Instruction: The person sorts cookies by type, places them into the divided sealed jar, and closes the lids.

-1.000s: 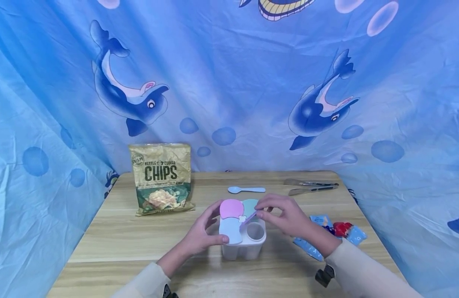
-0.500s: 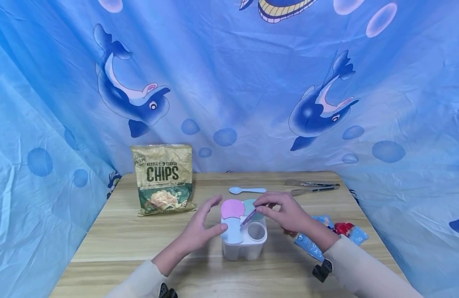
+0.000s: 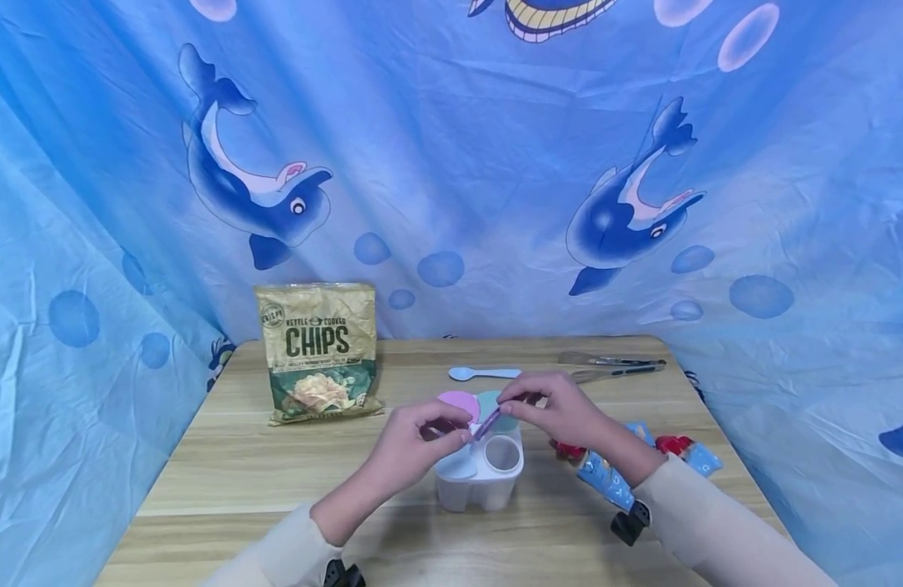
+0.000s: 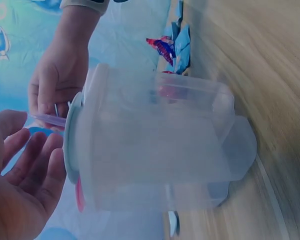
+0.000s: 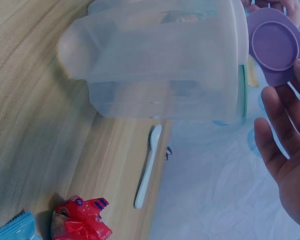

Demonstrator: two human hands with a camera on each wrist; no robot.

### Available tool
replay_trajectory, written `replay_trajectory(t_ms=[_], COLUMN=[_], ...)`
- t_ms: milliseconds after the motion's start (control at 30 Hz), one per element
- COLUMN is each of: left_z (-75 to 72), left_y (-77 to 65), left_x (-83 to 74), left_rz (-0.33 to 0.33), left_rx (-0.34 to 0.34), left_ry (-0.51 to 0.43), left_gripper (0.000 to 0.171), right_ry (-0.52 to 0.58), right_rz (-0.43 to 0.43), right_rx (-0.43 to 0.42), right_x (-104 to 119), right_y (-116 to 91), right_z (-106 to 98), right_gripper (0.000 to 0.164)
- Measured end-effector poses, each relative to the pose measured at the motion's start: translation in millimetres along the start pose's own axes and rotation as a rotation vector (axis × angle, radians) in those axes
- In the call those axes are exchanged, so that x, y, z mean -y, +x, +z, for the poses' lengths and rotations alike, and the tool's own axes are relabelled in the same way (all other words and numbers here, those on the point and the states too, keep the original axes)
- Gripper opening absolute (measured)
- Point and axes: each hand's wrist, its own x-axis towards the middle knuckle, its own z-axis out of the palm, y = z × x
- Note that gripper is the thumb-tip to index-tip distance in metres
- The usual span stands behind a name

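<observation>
The left hand (image 3: 403, 447) has just moved from the side of the white translucent four-compartment plastic container (image 3: 481, 494) and is now close to the right hand (image 3: 557, 403) above it; whether its fingers pinch anything cannot be told. The right hand's grip is clamped on a round purple plastic lid (image 5: 275, 46), held tilted. The work thus centres on this lid, apparently with neither hand steadying the container. Below the grip, one round opening (image 3: 503, 454) lies uncovered beside a pale-blue lid (image 3: 459, 467), a pink lid (image 3: 460, 400) and a mint-green lid (image 3: 488, 401). To its right, blue-and-red wrapped packets (image 3: 604, 479) rest on the wooden table (image 3: 275, 489); beyond, a pale-blue spoon (image 3: 491, 373).
</observation>
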Motion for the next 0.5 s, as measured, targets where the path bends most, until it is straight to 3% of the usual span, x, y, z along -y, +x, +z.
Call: replay_trajectory(t_ms=[500], left_z=[6.6], left_y=[3.7], left_x=[-1.3], left_rz=[0.000], left_rx=[0.034], left_ry=[0.022], left_gripper=[0.016], right_ry=[-0.010], right_rz=[0.011], right_rx=[0.006], right_x=[2.3], right_y=[1.4], right_z=[0.4], right_gripper=[0.009])
